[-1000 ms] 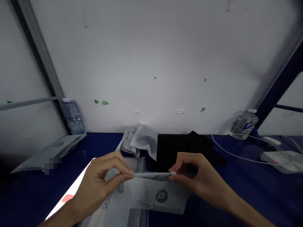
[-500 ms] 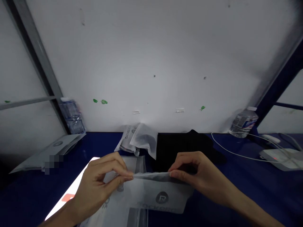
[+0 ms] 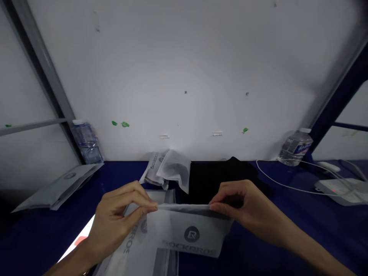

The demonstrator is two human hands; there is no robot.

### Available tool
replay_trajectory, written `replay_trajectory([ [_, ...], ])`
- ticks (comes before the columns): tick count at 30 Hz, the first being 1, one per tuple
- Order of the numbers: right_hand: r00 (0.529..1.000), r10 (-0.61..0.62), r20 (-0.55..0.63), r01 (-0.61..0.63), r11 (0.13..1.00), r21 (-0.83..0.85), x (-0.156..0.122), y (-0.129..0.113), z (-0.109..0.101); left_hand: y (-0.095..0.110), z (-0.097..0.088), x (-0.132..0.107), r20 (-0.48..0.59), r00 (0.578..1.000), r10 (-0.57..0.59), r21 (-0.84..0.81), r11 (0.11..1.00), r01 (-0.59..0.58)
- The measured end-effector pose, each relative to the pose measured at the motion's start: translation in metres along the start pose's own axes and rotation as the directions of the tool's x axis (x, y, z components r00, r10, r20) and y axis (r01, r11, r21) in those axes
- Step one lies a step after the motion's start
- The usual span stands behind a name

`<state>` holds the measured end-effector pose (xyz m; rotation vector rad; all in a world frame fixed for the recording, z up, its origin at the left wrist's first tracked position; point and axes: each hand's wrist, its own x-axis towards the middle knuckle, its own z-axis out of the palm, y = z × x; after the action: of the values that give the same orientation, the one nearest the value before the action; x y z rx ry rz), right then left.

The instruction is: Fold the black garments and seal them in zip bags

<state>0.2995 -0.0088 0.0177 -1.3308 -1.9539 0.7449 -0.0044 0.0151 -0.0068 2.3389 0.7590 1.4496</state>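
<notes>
A frosted plastic bag (image 3: 198,235) with a round dark logo and ROCKBROS lettering hangs between my two hands. My left hand (image 3: 122,218) pinches its upper edge at the left corner. Toward the right end of that same edge, the thumb and fingers of my right hand (image 3: 244,209) are closed on it. The edge is stretched nearly straight. Below and left, partly covered by the held bag and my left hand, lies a stack of similar frosted bags (image 3: 135,249). Whether the held bag contains anything I cannot tell.
Crumpled bags (image 3: 169,166) and black cloth (image 3: 218,174) lie against the white wall. More flat bags (image 3: 61,188) are at left. Bottles stand at left (image 3: 87,142) and right (image 3: 296,147). A white cable runs to a power strip (image 3: 342,191). A lit screen (image 3: 77,241) shows by my left forearm.
The bag's upper edge is pulled straighter and slightly higher. My left hand has shifted a little left, my right hand a little right, both still pinching the bag.
</notes>
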Motion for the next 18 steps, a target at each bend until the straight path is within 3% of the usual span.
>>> replay_trajectory([
  [10, 0.999, -0.045, 0.010, 0.046, 0.990, -0.134, 0.000, 0.005, -0.004, 0.002, 0.002, 0.002, -0.102, 0.990, -0.101, 0.026, 0.994, 0.104],
  [18, 0.999, -0.008, 0.049, 0.018, 0.981, -0.196, 0.004, 0.009, -0.017, -0.005, -0.003, 0.001, -0.143, 0.974, -0.178, 0.017, 0.983, 0.182],
])
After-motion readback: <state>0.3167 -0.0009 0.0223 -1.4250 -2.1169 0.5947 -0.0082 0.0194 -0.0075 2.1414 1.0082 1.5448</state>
